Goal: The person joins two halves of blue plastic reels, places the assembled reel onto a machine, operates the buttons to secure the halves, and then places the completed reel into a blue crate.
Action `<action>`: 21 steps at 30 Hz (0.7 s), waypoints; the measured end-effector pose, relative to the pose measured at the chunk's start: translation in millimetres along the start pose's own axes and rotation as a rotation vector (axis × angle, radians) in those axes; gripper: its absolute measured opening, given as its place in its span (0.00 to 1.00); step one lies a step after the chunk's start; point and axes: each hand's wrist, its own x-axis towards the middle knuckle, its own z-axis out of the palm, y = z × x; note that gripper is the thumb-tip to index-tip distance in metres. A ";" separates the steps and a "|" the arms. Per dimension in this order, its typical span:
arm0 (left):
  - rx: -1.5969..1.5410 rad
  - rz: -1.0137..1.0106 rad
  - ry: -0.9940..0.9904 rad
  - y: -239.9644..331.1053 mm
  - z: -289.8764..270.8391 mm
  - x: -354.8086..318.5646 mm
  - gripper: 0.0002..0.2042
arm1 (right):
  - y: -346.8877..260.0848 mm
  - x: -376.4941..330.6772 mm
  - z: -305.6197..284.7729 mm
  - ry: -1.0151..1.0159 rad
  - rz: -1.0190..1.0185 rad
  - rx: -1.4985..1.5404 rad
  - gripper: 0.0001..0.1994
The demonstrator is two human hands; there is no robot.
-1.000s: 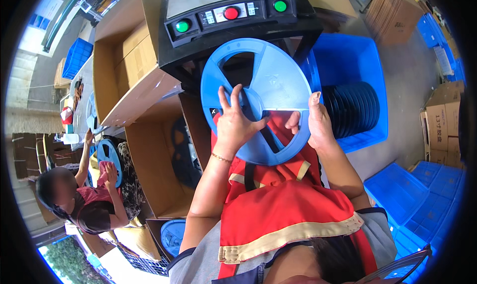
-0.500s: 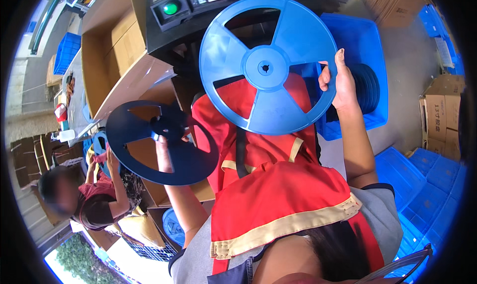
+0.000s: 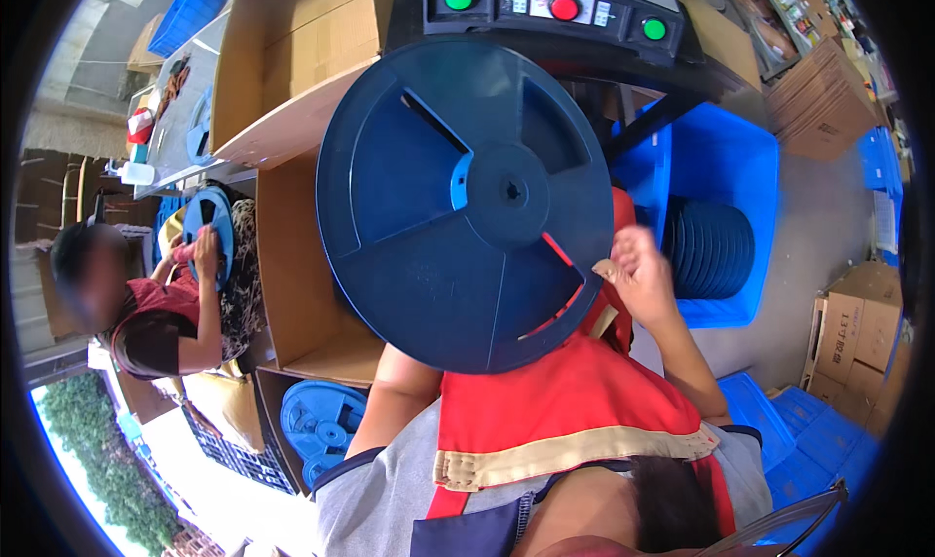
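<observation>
Reel (image 3: 466, 204): dark blue, three-spoked, round.

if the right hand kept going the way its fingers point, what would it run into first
Most likely the dark blue reel: the right hand sits at its lower right edge, fingers curled toward the rim. Depth is unclear, so it may already touch.

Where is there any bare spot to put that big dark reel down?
The grey floor between the blue crate and the stacked cardboard boxes looks bare. The crate holds stacked dark reels, and the open cardboard box beside the large dark-blue reel looks empty.
</observation>
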 end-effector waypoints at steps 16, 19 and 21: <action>0.893 0.018 -0.209 27.8 88.0 41.6 0.67 | 41.4 83.9 -20.1 -0.018 -0.579 -0.069 0.55; 1.224 0.118 -0.216 31.9 94.3 33.6 0.66 | 43.8 62.3 -15.0 -0.008 -0.427 0.115 0.56; 1.263 0.030 -0.175 46.3 108.6 31.7 0.65 | 41.5 55.8 -16.1 -0.005 -0.354 0.186 0.56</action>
